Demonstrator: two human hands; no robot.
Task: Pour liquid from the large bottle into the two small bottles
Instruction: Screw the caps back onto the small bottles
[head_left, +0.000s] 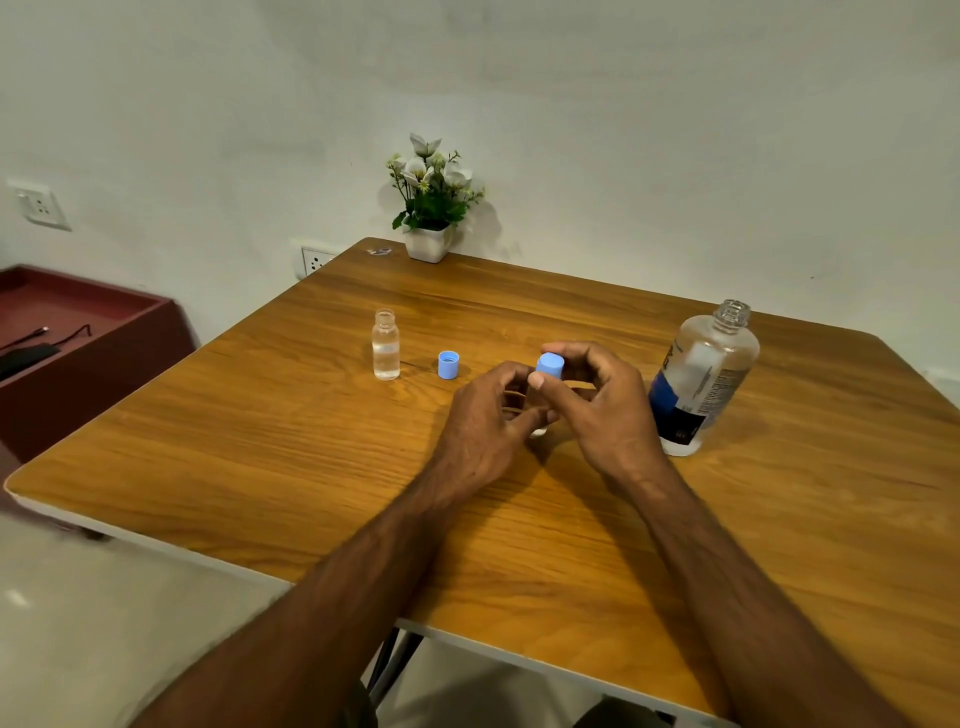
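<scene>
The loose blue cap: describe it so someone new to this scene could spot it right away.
On the wooden table, look left of the two hands to the uncapped small bottle of clear liquid. Just right of it lies the loose blue cap, open side up, touching nothing. The other blue cap is pinched in the right hand, closed top showing.

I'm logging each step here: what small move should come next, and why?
Probably twist the blue cap down: the right hand pinches it atop the small bottle gripped by the left hand. The other small bottle is open, its cap beside it.
</scene>
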